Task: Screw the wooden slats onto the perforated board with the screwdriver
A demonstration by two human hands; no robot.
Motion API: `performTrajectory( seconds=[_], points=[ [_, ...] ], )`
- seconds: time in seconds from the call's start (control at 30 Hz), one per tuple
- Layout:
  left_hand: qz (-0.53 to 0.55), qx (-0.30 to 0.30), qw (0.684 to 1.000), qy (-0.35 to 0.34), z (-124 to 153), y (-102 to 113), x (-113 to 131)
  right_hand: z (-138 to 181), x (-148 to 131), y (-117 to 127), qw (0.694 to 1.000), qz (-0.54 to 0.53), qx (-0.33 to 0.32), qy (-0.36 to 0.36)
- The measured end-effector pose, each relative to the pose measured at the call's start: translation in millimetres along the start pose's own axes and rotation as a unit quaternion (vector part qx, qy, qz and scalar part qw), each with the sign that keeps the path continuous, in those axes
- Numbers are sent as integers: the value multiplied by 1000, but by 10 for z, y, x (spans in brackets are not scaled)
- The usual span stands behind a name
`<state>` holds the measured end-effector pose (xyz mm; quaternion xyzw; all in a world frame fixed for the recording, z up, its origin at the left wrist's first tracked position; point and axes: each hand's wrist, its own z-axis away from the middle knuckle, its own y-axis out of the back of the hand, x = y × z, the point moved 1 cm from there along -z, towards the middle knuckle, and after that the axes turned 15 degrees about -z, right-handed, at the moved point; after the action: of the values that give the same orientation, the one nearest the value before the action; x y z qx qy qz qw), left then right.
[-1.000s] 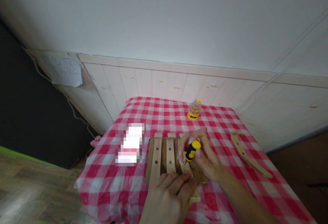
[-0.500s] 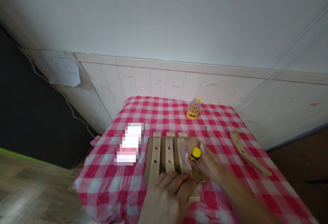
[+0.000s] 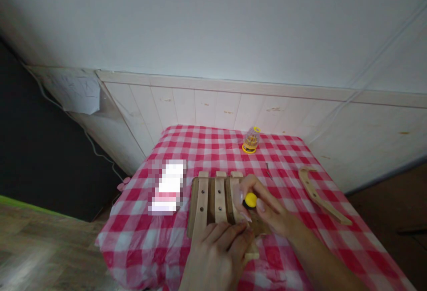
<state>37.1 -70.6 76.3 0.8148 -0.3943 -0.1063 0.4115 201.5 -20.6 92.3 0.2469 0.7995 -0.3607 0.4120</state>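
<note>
In my right hand point(image 3: 271, 213) is a stubby screwdriver with a yellow-topped handle point(image 3: 251, 200), its fingers curled round it. The screwdriver stands over the rightmost of three pale wooden hooks on a brown board point(image 3: 194, 197); its tip is hidden by my fingers. My left hand point(image 3: 220, 246) grips the lower part of that rightmost hook point(image 3: 252, 253), whose end sticks out below my fingers. Dark screws show in the left hook point(image 3: 202, 200) and in the middle hook point(image 3: 219, 200).
Another curved wooden hook point(image 3: 320, 200) lies on the red checked tablecloth point(image 3: 213, 149) at the right. A clear yellow-based bit holder point(image 3: 251, 141) stands near the wall, and a small thin metal piece point(image 3: 268, 170) lies before it. A blurred-out phone-like object point(image 3: 169, 186) lies left.
My right hand has shifted slightly left, and its fingers have changed their grip round the yellow handle. My left hand stays on the hook.
</note>
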Motion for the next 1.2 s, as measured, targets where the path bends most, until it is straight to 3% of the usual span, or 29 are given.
performTrajectory(
  seconds=[0.2,0.37,0.67,0.9,1.2],
  points=[
    [1,-15,1000,-3,13,-6,-17,-64,19,24,998,-39,37,-36],
    [-2,-39,999,-5,53,-35,-23,-15,61,106,999,-12,50,2],
    [9,-29,1000,-6,54,-37,-20,-32,-82,124,999,-3,-35,-1],
    [2,-26,1000,-5,54,-28,-23,-54,27,141,996,-73,34,-40],
    [3,-28,1000,-2,45,-18,-17,-35,-123,150,999,37,5,8]
  ],
)
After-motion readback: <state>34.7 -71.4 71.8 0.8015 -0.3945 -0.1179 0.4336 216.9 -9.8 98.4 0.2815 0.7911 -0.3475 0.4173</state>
